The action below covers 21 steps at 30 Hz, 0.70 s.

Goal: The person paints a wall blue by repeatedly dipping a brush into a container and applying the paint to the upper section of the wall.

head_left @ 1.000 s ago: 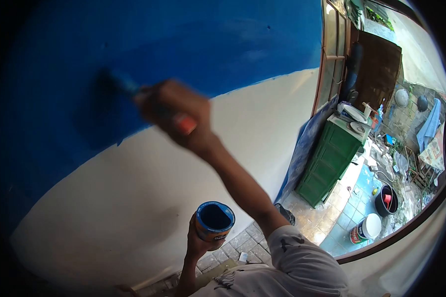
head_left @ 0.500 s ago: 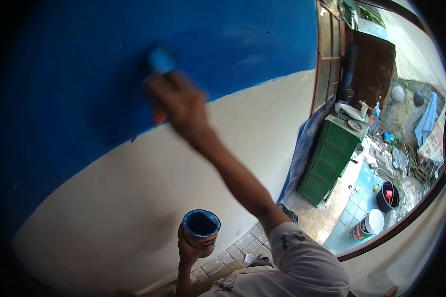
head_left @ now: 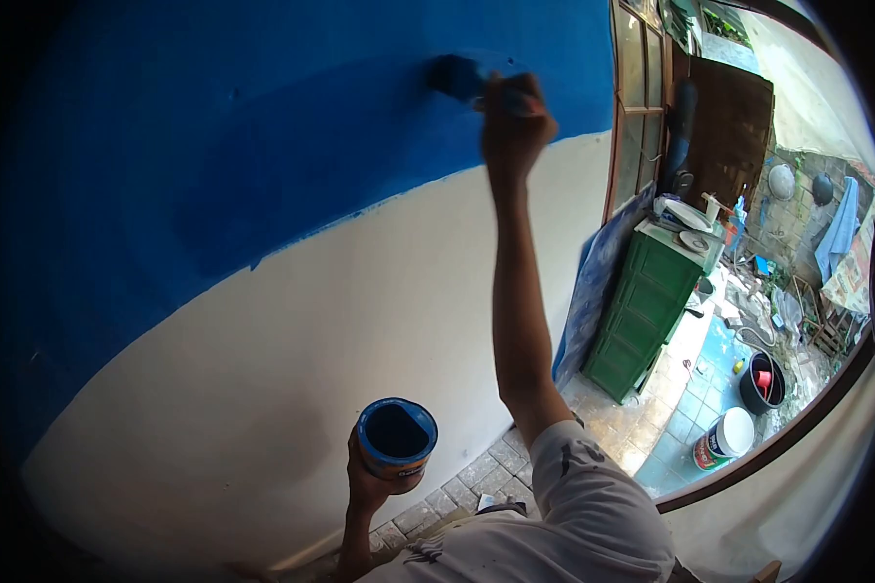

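Observation:
My right hand (head_left: 517, 121) is closed round the handle of a paintbrush (head_left: 465, 78), whose dark bristles lie against the blue upper part of the wall (head_left: 292, 126). Lower down, my left hand (head_left: 377, 484) grips an open paint can (head_left: 397, 442) with a blue-smeared rim and dark blue inside. The can stands out in front of the white lower wall (head_left: 360, 311). An uneven edge divides the blue from the white.
Right of the wall is a window frame (head_left: 638, 112), then a green cabinet (head_left: 637, 316) with dishes on top. Beyond are a white-lidded bucket (head_left: 724, 437), a black tub (head_left: 762, 383) and scattered clutter. Paving bricks (head_left: 472, 478) run along the wall's foot.
My right hand has moved right and slightly up along the blue wall with the brush, and the arm is now more upright. My left hand still holds the can in nearly the same place.

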{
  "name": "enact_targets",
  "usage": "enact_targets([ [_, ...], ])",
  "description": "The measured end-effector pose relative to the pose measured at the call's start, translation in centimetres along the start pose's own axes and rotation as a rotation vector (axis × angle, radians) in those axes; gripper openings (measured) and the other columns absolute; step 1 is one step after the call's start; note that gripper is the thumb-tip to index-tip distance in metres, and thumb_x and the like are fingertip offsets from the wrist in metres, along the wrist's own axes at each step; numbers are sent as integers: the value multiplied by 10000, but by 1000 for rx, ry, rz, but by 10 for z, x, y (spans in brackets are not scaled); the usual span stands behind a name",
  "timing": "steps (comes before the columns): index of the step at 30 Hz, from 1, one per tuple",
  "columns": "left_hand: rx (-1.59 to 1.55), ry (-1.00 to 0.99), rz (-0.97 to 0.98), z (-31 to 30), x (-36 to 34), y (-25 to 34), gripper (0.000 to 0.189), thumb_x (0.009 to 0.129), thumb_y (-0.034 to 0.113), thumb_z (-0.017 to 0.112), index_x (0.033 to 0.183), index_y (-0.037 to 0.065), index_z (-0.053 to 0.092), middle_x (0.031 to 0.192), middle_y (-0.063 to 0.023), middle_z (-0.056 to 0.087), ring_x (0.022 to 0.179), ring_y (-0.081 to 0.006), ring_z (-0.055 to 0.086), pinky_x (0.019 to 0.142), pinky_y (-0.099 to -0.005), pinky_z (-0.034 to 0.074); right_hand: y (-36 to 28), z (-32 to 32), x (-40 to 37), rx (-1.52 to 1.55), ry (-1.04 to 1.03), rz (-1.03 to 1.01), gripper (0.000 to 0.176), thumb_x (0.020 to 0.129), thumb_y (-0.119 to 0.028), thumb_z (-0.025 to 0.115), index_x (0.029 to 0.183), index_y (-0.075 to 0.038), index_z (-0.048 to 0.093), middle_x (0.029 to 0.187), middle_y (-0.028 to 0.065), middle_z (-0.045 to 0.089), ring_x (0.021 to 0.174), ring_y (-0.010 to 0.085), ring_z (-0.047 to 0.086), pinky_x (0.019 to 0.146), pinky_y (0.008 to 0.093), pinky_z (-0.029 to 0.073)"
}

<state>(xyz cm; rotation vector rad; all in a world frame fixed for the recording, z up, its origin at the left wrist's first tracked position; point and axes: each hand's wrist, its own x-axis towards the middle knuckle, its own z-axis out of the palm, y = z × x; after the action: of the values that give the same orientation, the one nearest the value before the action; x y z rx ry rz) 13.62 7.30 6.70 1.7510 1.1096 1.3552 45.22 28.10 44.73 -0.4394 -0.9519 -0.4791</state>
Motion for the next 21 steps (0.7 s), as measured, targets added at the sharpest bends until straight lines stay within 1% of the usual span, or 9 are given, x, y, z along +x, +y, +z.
enact_targets([
  [2,-16,-48,12,3,6,3,1205,547,231,1049,1532,84,369,1379,-121,568,1281,-278,599,1093,-419,512,-43,29,-18,79,-144,-137,78,932,-56,788,963,-55,717,790,78,743,752,172,748,642,291,554],
  [3,-15,-57,19,7,9,5,1205,547,231,1049,1532,84,369,1379,-121,568,1281,-278,599,1093,-419,512,-69,44,-33,128,-245,-228,212,838,-22,782,1029,-79,708,1043,151,753,900,344,751,737,415,603],
  [4,-8,-66,28,10,11,7,1200,547,229,1048,1528,83,372,1381,-122,569,1281,-279,601,1092,-420,511,-92,59,-49,145,-366,-294,316,812,-25,773,1110,-100,703,1108,164,728,922,347,754,771,438,630],
  [8,38,-82,39,30,24,12,1196,547,228,1046,1525,79,373,1385,-126,573,1284,-282,600,1095,-424,507,-150,81,-64,342,-452,-217,216,823,-20,785,967,-78,635,998,163,711,803,327,736,673,414,611],
  [10,33,-86,48,44,29,8,1199,548,230,1047,1527,78,370,1387,-128,571,1286,-283,598,1096,-426,505,-151,72,-53,610,-523,46,183,895,-31,766,869,-63,587,834,132,685,701,243,696,585,378,533],
  [11,20,-88,56,50,29,6,1202,549,232,1047,1528,77,367,1389,-130,570,1289,-284,596,1098,-428,504,-138,68,-50,609,-514,57,183,895,-31,766,869,-63,587,834,132,685,701,243,696,585,378,533],
  [13,19,-83,47,64,31,8,1214,522,228,1063,1511,76,375,1378,-119,578,1279,-276,600,1099,-427,504,-85,62,-37,591,-372,62,201,987,-109,753,853,-37,621,717,76,676,679,131,697,561,261,536],
  [15,15,-63,42,74,31,9,1226,494,223,1078,1494,75,384,1367,-109,586,1268,-268,604,1101,-427,505,-24,37,-16,650,-314,320,232,1018,-156,729,855,-9,652,738,76,703,635,141,715,538,277,578],
  [21,17,16,-6,101,32,-3,1224,525,255,1065,1521,70,378,1396,-129,570,1287,-268,591,1094,-424,498,178,-87,76,362,-13,216,226,1009,-127,731,847,4,645,723,72,695,647,123,711,548,277,601],
])
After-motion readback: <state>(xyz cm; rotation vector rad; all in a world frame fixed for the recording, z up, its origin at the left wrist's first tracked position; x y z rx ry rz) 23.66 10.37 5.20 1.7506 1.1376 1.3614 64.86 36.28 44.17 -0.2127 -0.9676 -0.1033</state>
